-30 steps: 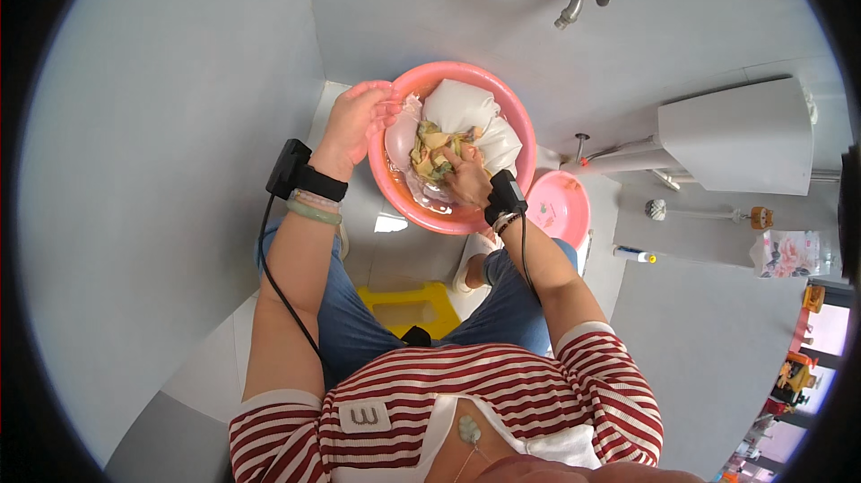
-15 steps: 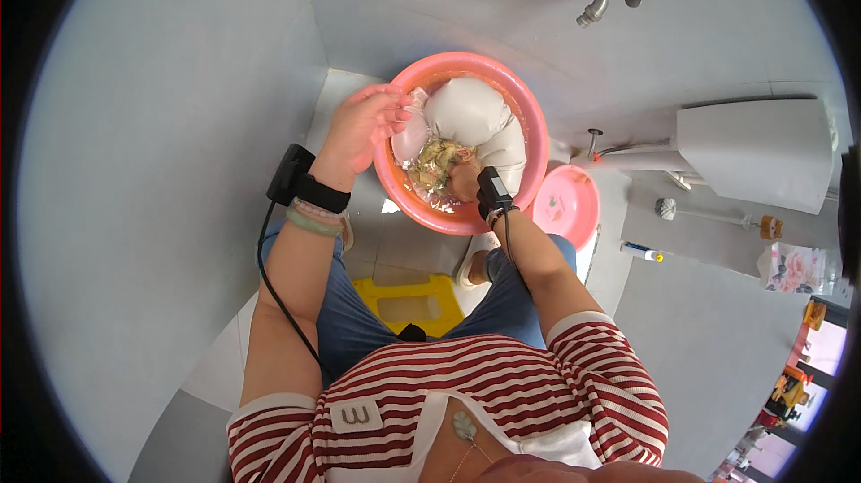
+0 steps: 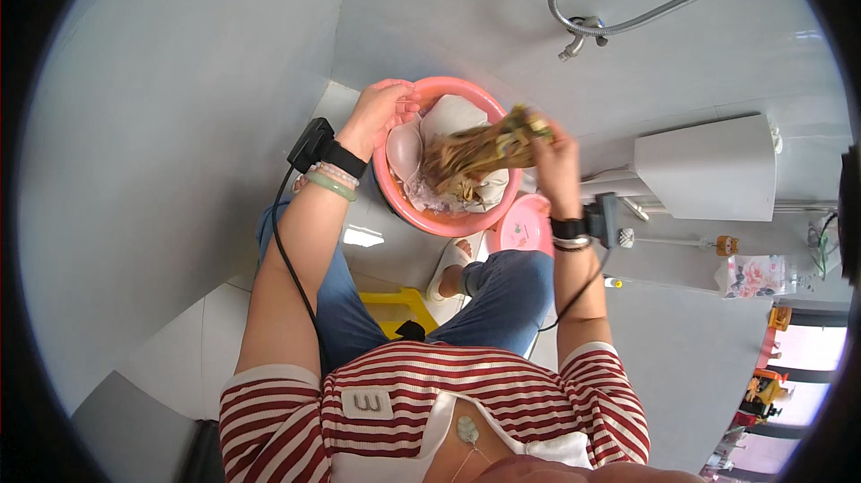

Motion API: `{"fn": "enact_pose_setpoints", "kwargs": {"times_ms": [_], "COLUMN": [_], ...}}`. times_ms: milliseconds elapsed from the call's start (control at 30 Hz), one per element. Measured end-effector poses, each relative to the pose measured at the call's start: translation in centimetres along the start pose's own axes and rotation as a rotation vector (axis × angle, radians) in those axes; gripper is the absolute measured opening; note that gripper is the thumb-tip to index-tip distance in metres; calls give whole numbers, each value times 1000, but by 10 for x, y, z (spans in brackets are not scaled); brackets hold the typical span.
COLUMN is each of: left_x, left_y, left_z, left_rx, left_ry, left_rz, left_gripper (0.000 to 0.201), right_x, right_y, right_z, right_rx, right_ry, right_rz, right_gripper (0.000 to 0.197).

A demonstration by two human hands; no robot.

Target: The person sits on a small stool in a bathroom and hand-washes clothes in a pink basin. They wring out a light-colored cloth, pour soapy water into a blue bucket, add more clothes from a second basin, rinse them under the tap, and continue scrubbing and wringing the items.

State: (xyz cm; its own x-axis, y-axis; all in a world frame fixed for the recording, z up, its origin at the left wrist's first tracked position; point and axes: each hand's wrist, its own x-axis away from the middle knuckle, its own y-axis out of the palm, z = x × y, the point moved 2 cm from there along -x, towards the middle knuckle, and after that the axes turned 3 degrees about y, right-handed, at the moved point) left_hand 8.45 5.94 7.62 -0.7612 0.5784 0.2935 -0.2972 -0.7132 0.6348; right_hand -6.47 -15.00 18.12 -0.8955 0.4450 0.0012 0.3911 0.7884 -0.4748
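Our right hand (image 3: 549,153) is closed on a patterned cloth (image 3: 480,151), lifted above the basin (image 3: 421,214); its long axis runs leftward and down from the fist (the tail trails into the basin). Our left hand (image 3: 381,113) grips the near rim, fingers curled over it.

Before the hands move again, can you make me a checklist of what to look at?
1. Left hand on the rim of the pink basin: ok.
2. Right hand has a firm grip on the brown patterned cloth: ok.
3. Cloth fully out of the basin: not ok, its lower end hangs inside.
4. White laundry inside the basin: ok.
5. Small pink basin out of the way: ok, it sits beside the right knee.
6. Water level in the basin: cannot tell.
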Motion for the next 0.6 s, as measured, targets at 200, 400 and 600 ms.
{"fn": "enact_pose_setpoints", "kwargs": {"times_ms": [200, 400, 600], "left_x": [0, -7, 3], "left_y": [2, 3, -5], "left_z": [2, -5, 8], "left_rx": [21, 64, 39], "left_ry": [15, 1, 8], "left_rz": [-2, -14, 37], "left_gripper": [17, 16, 16], "right_x": [16, 26, 3], "right_y": [-65, -102, -46], "right_z": [-134, -172, -71], "right_rx": [-346, -339, -34], "right_ry": [-387, -491, -62], "right_rz": [242, 304, 96], "right_gripper": [24, 22, 23]}}
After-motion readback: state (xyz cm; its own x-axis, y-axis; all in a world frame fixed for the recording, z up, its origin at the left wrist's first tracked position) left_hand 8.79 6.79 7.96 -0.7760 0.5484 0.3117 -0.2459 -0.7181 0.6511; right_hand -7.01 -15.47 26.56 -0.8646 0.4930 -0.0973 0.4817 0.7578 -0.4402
